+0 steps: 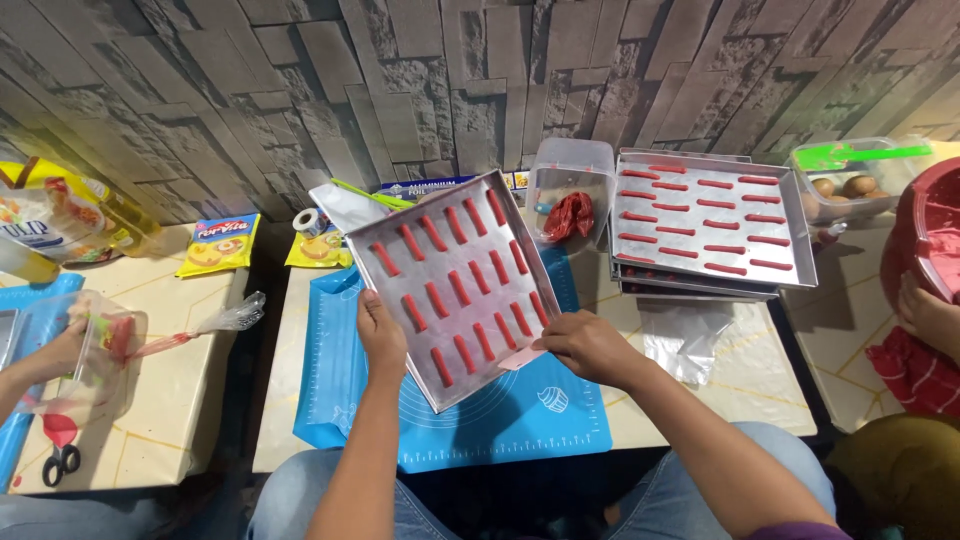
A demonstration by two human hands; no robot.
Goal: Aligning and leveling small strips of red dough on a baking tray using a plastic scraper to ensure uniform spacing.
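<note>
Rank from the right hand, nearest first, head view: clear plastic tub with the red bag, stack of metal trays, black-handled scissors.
From the right hand, which grips the tilted metal baking tray:
1. Clear plastic tub with the red bag – just above the hand, by the wall.
2. Stack of metal trays – up and to the right.
3. Black-handled scissors – far left, on the other table.

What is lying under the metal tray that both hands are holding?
Under the metal tray lies a blue silicone mat with printed circles and a cupcake drawing. The tray hides the mat's middle, so anything there stays unseen.
</note>
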